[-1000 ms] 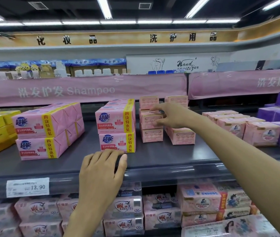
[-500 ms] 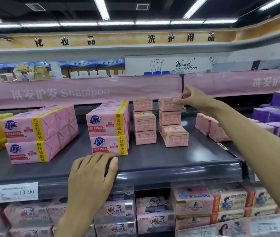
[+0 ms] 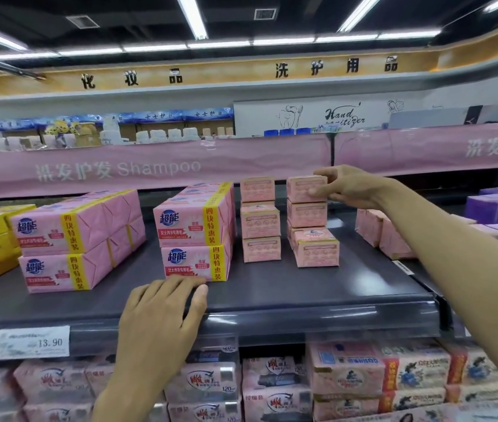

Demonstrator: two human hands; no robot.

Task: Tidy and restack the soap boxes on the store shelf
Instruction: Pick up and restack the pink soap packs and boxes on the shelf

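Right hand (image 3: 351, 187) gripping top pink cardboard soap box (image 3: 304, 190); left hand (image 3: 162, 315) lying flat.
Crooked stack (image 3: 307, 215) beneath likely toppling if bumped.

Small pink soap boxes stand in two stacks on the dark shelf (image 3: 302, 295). The left stack (image 3: 260, 222) is three high, with its middle box nudged forward. At its 3 o'clock, just apart, the right stack (image 3: 306, 215) carries a level top box (image 3: 302, 190), pinched at its right end by the right grip (image 3: 348, 187). A front box (image 3: 317, 251) sits at that stack's 5 o'clock, touching it and out of line.
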